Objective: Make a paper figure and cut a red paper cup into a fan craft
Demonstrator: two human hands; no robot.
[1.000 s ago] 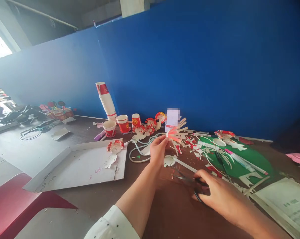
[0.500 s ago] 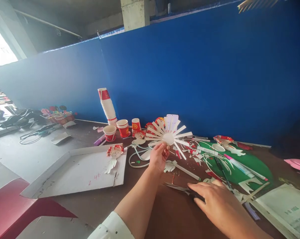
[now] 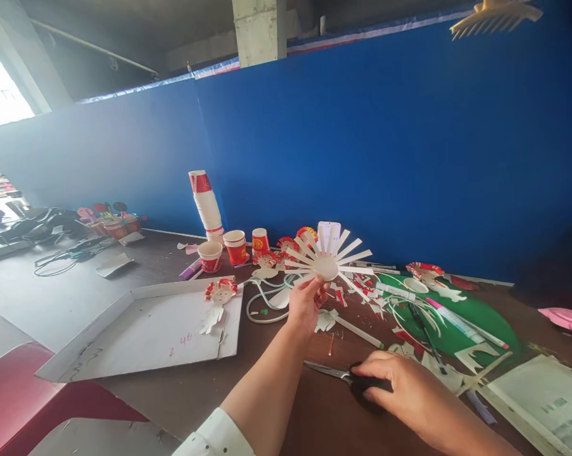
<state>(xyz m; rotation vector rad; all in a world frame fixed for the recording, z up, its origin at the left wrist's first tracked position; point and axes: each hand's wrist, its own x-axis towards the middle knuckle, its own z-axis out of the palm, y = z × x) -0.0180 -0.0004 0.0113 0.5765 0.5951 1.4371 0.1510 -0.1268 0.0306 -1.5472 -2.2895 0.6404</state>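
Observation:
My left hand (image 3: 308,303) is raised above the table, pinching a cut paper cup (image 3: 325,268) by its round base between thumb and fingers. White strips fan out around that base like rays. Lower right, my right hand (image 3: 400,386) has its thumb and fingers around the black handles of a pair of scissors (image 3: 330,372). The blades point left, close to the tabletop, and the fingers partly cover the handles. Beyond the cut cup, a phone (image 3: 329,235) with a lit screen leans upright, partly hidden by the strips.
A tall paper cup stack (image 3: 208,206) stands behind a few red-and-white cups (image 3: 210,258). To the left lies a white box lid (image 3: 143,329) bearing a paper figure (image 3: 220,291). Right are a green disc (image 3: 489,316), markers (image 3: 457,320), white cord and scraps. A blue partition (image 3: 362,126) closes the back.
My left hand has shifted slightly right, and the cut cup has turned a little. The scissors have moved slightly down and left, with my right hand still at their handles.

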